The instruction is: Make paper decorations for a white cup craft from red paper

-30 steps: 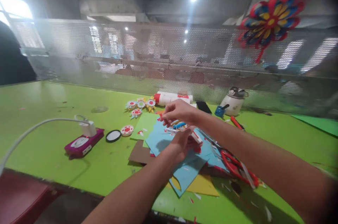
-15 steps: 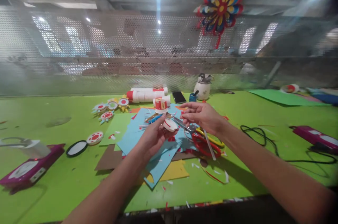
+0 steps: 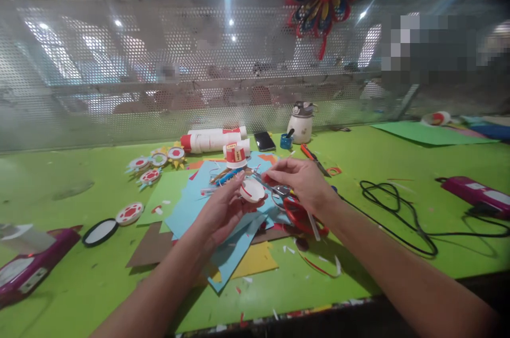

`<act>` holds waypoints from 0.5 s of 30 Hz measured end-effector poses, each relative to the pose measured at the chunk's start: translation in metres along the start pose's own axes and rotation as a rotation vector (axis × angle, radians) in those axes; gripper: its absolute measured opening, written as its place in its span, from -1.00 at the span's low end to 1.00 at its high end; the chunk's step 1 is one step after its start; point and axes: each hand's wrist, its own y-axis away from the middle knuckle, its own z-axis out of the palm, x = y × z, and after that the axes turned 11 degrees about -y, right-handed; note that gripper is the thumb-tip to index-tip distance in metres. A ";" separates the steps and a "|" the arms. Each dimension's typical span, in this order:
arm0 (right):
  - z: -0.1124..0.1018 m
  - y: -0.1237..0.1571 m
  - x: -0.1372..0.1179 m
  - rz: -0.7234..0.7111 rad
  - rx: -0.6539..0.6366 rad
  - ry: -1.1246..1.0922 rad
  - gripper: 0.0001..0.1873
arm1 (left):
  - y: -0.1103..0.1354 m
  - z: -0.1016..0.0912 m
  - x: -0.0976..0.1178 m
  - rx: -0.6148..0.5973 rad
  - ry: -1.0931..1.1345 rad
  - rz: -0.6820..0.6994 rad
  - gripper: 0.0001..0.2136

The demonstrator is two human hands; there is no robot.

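Observation:
My left hand (image 3: 225, 208) is closed on a white round disc (image 3: 253, 190) with a thin red strip across its face; thumb and fingers grip its left and lower edge. My right hand (image 3: 300, 181) is pinched just right of the disc, not touching it; whatever its fingertips hold is too small to make out. Scissors with red handles (image 3: 294, 214) lie beneath the right hand, partly hidden by it. Behind the disc a red and white paper cup (image 3: 236, 154) stands near blue pens (image 3: 229, 176). Light blue paper sheets (image 3: 185, 202) spread under both hands.
Several decorated discs (image 3: 150, 177) lie left, near a round black-rimmed piece (image 3: 99, 232). White tubes (image 3: 211, 141), a phone (image 3: 265, 141), a blue jar (image 3: 286, 141) and a bottle (image 3: 300, 124) stand or lie behind. A utility knife (image 3: 313, 157) and black cable (image 3: 394, 205) are on the right.
The disc in my left hand has turned so more of its white face shows. My right hand stays pinched beside it. The whole view has shifted slightly.

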 end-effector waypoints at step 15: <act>0.010 -0.001 0.013 -0.036 0.013 0.031 -0.84 | 0.003 0.005 0.000 -0.056 -0.055 -0.028 -0.76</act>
